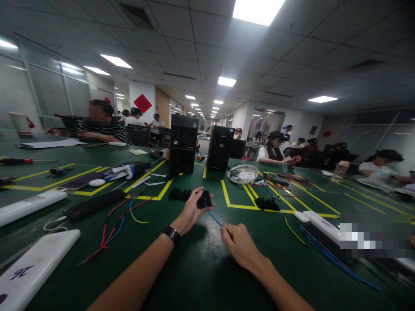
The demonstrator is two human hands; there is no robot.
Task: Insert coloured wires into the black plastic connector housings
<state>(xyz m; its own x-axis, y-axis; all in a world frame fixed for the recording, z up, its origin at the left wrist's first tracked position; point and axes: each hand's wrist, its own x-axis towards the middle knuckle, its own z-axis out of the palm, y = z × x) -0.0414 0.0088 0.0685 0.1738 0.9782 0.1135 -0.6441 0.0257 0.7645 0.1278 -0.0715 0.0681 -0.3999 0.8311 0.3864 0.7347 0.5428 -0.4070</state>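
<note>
My left hand (193,206), with a dark watch on its wrist, is closed around a small black block (203,199) that looks like a terminal block. A blue wire (213,216) runs from this block to my right hand (239,242), which pinches it between thumb and fingers. Whether the wire's far end sits inside the block or only touches it, I cannot tell. More black blocks (180,194) lie on the green table just left of my left hand. Another group of black blocks (266,204) lies to the right, by the yellow tape.
Two black computer towers (183,144) stand ahead. Red, blue and green wires (121,216) lie at left near a white power bank marked 26 (40,265). A white round basket (243,173) and loose coloured wires (288,178) are at right. Several people sit around other tables.
</note>
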